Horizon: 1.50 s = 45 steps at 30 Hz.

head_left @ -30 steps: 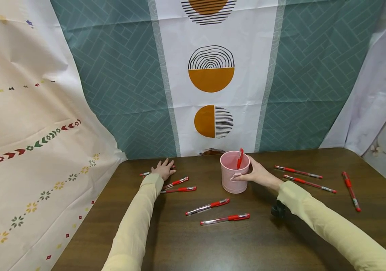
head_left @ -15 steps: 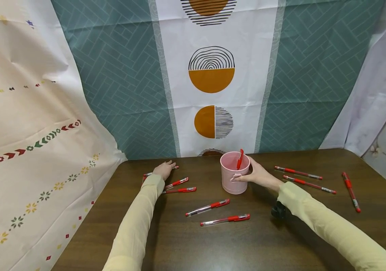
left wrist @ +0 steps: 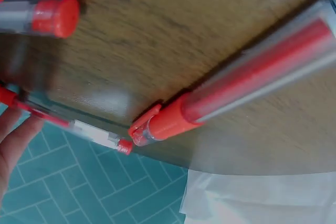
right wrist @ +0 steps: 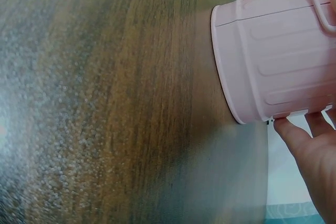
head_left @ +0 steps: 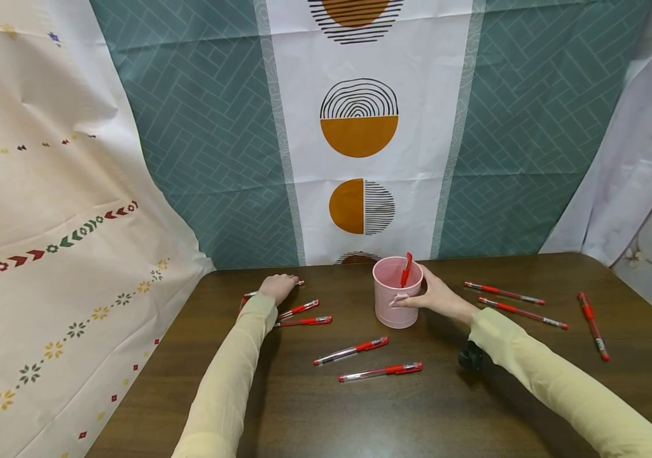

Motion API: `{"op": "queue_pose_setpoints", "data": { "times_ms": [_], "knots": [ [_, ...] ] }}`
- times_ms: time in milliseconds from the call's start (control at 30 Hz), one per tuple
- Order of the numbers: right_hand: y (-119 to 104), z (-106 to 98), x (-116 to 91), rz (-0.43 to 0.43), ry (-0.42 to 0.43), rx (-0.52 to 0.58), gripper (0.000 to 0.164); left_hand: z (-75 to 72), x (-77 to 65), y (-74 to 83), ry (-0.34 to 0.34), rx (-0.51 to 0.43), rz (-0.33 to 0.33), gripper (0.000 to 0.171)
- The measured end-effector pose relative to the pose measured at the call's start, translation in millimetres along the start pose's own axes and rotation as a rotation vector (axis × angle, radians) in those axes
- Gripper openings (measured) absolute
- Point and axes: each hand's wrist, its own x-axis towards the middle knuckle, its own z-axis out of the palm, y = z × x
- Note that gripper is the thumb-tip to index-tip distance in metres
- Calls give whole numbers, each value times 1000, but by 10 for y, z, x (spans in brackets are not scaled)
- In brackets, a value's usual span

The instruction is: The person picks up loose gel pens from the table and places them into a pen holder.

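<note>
My left hand point(head_left: 278, 288) is at the far left edge of the table, its fingers curled onto a red pen point(head_left: 250, 294) that sticks out on both sides. In the left wrist view the fingertips sit at the red grip of this clear-barrelled pen point(left wrist: 94, 134). My right hand point(head_left: 440, 296) grips a pink bucket point(head_left: 388, 304) from its right side, thumb at the small handle and fingers around the back. The bucket stands upright, with one red pen point(head_left: 406, 270) leaning inside it. In the right wrist view its ribbed wall point(right wrist: 286, 40) shows beside the fingers.
Two red pens, one of them this capped pen point(head_left: 303, 321), lie just right of the left wrist. Nearer the front are two more, including this pen point(head_left: 383, 371). Several pens, such as this one point(head_left: 593, 326), lie on the right. Patterned cloth point(head_left: 360, 133) hangs behind the table.
The left hand's spread fingers have curled in onto the far-left pen, which has shifted slightly right. The right hand and the bucket have stayed in place.
</note>
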Motion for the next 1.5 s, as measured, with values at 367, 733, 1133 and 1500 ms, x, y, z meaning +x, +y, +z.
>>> {"op": "queue_pose_setpoints", "data": {
  "times_ms": [367, 733, 1133, 1500],
  "knots": [
    [45, -41, 40, -10, 21, -1, 86, -136, 78, -11, 197, 140, 50, 19],
    [28, -36, 28, -4, 9, 19, 85, -209, 21, -21, 282, 131, 76, 15],
    [31, -11, 13, -3, 16, 15, 86, -319, -24, -51, 412, 60, 86, 14],
    [37, -5, 10, -4, 6, 16, 86, -406, -34, -51, 589, -93, 20, 16]
  ]
}}
